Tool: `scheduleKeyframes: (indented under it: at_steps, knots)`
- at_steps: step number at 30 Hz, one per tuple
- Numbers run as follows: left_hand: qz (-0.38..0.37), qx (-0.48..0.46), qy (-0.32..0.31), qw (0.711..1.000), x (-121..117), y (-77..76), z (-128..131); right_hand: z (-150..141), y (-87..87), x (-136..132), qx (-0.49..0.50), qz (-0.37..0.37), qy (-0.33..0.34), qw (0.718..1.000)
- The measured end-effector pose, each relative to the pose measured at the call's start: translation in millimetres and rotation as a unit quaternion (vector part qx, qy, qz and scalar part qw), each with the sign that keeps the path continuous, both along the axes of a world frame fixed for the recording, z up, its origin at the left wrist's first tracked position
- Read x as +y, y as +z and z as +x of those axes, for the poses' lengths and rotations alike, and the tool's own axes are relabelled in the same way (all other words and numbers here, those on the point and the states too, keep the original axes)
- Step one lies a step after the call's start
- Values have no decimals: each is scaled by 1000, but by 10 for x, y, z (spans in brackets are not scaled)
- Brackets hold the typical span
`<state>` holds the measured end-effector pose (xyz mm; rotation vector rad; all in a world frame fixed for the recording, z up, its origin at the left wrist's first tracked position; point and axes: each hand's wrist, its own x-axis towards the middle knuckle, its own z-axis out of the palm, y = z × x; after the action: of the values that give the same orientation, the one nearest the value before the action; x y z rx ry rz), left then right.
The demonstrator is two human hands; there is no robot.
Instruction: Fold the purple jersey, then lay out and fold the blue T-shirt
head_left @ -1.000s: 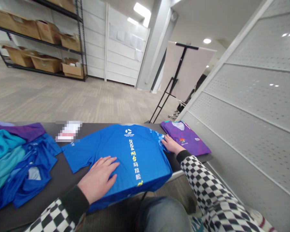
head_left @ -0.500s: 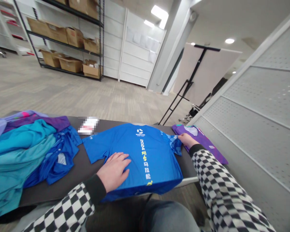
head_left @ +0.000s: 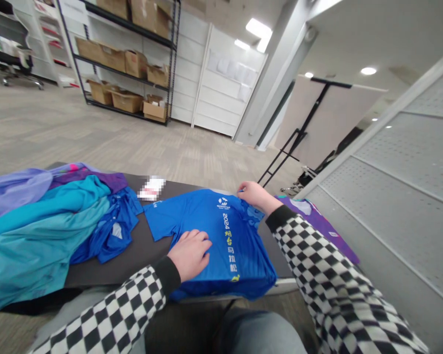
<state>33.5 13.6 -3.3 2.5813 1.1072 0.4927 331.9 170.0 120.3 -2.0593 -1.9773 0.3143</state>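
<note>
A blue T-shirt with white and yellow lettering lies spread on the dark table, its lower edge hanging over the front. My left hand rests palm down on the left half of the shirt, fingers laid on the fabric. At the far right shoulder, my right hand pinches the shirt near the top of its patterned sleeve and draws it slightly inward. The left sleeve lies flat. Right of my right forearm lies a folded purple shirt.
On the left of the table sits a heap of teal, lilac and blue garments. A blurred white card lies at the back edge. A grey perforated partition rises along the right. Shelves with cardboard boxes stand beyond.
My right hand has moved left and away from me, folding the right sleeve and shoulder inward. My left hand stays on the shirt. The view has turned slightly left.
</note>
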Motion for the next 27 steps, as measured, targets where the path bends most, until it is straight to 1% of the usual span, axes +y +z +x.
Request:
scheduleKeyframes:
  at_steps: [1, 3, 6, 8, 10, 11, 12, 13, 14, 15, 16, 18, 20, 22, 25, 27]
  knots:
    - [2, 0, 1, 1000, 2, -3, 3, -197, -25, 43, 19, -22, 6, 1000]
    - [5, -3, 3, 1000, 9, 1, 4, -550, -136, 103, 70, -61, 19, 996]
    - [5, -7, 9, 1000, 18, 21, -9, -959, -421, 88, 129, -97, 41, 986]
    - [4, -7, 9, 1000, 15, 33, -24, -1114, -626, 22, 164, -143, 73, 973]
    - [4, -10, 8, 1000, 2, 43, -40, -1127, -778, -28, 237, -207, 122, 941]
    - [3, -13, 7, 1000, -7, 47, -46, -1071, -824, -29, 275, -223, 141, 924]
    - [2, -15, 5, 1000, -17, 52, -50, -975, -849, -9, 299, -218, 145, 918]
    - [1, -16, 4, 1000, -25, 58, -51, -842, -854, 30, 291, -189, 131, 929]
    - [0, -18, 2, 1000, -32, 64, -47, -681, -844, 83, 252, -144, 102, 951]
    - [-1, -21, 1, 1000, -37, 69, -36, -501, -825, 143, 196, -95, 67, 974]
    - [-1, -26, 0, 1000, -39, 71, -18, -314, -805, 200, 133, -55, 34, 989]
    - [3, -38, -2, 999, -41, 61, 39, 41, -779, 277, 38, -13, -5, 999]
    - [13, -50, -8, 999, -55, 24, 118, 315, -799, 293, -2, -4, -1, 1000]
    - [24, -51, -22, 998, -94, -35, 201, 483, -864, 280, -36, -6, 20, 999]
    - [33, -42, -44, 998, -199, -133, 291, 582, -992, 311, -74, -21, 46, 996]
    - [32, -41, -53, 997, -272, -179, 315, 598, -1053, 395, -97, -31, 48, 994]
